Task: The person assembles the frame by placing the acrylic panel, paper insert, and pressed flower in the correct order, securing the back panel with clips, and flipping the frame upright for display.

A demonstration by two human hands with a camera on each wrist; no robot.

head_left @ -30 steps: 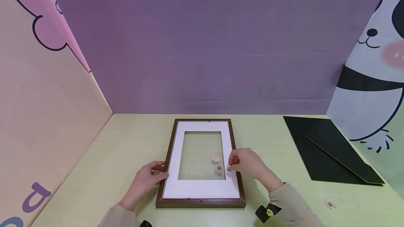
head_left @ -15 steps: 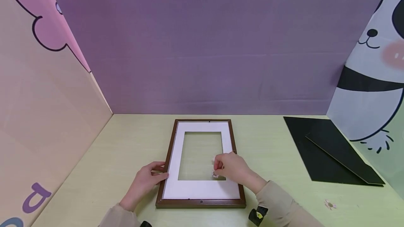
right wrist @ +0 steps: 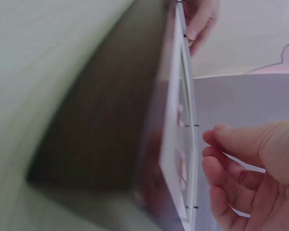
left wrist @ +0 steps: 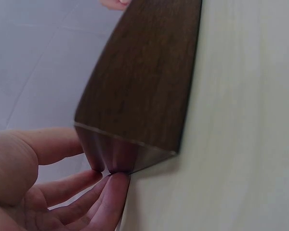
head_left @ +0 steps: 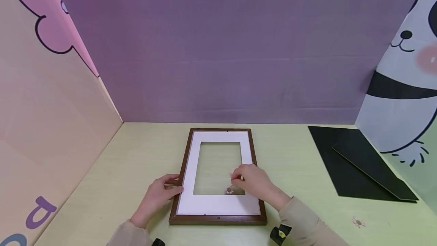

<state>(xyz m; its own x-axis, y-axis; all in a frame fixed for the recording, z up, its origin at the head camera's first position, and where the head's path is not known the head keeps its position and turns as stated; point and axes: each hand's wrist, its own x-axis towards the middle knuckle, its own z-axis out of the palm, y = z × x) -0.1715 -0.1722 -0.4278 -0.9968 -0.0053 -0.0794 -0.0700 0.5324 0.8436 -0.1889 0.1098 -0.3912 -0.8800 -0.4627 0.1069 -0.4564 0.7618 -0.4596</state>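
A brown wooden picture frame (head_left: 218, 220) with a white mat (head_left: 211, 204) lies on the table. My left hand (head_left: 158, 196) grips its left side, the thumb over the edge and the fingers against the outer side, as the left wrist view shows. My right hand (head_left: 254, 183) hovers over the lower right of the mat's window, fingers loosely curled and nothing visible between them in the right wrist view (right wrist: 245, 173). Just beside its fingertips a small dried flower (head_left: 229, 190) lies in the window. The hand covers most of the other flowers there.
Two black boards (head_left: 341, 170), one partly over the other, lie at the right of the table. Another small pink flower (head_left: 358, 222) rests on the table at front right. A purple wall (head_left: 222, 48) stands behind, with patterned walls at both sides.
My right hand has moved left from the frame's right edge to over the window and let go of a small flower, now lying there. My left hand has stayed on the frame.
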